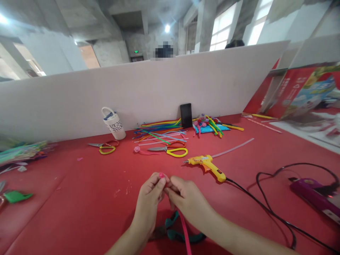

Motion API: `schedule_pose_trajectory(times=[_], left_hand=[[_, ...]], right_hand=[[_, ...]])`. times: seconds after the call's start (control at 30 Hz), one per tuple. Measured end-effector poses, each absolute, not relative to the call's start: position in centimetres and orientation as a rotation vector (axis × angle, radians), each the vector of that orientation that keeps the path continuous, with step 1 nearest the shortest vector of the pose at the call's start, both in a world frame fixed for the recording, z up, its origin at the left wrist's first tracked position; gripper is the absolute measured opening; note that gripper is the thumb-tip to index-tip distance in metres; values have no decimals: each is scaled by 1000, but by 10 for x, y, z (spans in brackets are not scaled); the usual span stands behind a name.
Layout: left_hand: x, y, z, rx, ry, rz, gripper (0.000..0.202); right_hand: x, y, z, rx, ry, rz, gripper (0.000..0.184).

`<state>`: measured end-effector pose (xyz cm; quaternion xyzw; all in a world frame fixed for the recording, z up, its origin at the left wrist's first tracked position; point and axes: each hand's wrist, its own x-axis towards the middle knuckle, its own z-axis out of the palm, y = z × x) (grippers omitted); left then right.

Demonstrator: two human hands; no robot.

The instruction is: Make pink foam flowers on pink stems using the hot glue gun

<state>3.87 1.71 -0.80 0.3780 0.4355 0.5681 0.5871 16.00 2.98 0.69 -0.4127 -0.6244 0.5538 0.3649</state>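
A pink pipe cleaner [184, 228] is pinched between my two hands, its tip showing as a small curled end. My left hand [149, 200] is closed on that curled end, with thumb against fingertips. Pressed up beside it, my right hand [191, 201] grips the same pipe cleaner, and the long tail hangs down below toward me. On the table under my wrists lies a teal-handled tool [174, 235], partly hidden by my hands. Just beyond my fingers are yellow-handled scissors [175, 152] and a pink pipe-cleaner flower [137, 149] with a stem.
A yellow glue gun [207, 163] with a glue stick lies right, its black cord trailing past a purple power strip [316, 193]. Behind are more scissors [107, 148], a white cup [114, 125], assorted pipe cleaners [156, 131], a phone [186, 115] and a white partition [148, 90].
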Motion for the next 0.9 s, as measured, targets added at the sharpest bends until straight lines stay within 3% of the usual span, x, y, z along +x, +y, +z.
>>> schedule_pose_trajectory(times=[0.17,0.33,0.5,0.63,0.9], left_hand=[[30,22,-4,801,1013,1245,20],[18,29,0,822,1009,1235,20],[15,28,4,969,1079,1261,20],[17,26,8,1163,1195,1289,16],[21,18,2,1554,1452,1289,17]], right_hand=[[156,30,5,-1065,-1697,1451,12],[155,28,-1,-1036,-1794,1587,24],[169,37,12,-1008,-1865,1373,29],[175,54,25,-1036,-1730,1268,14],[168,59,13,-1057,-1620,1408,13]])
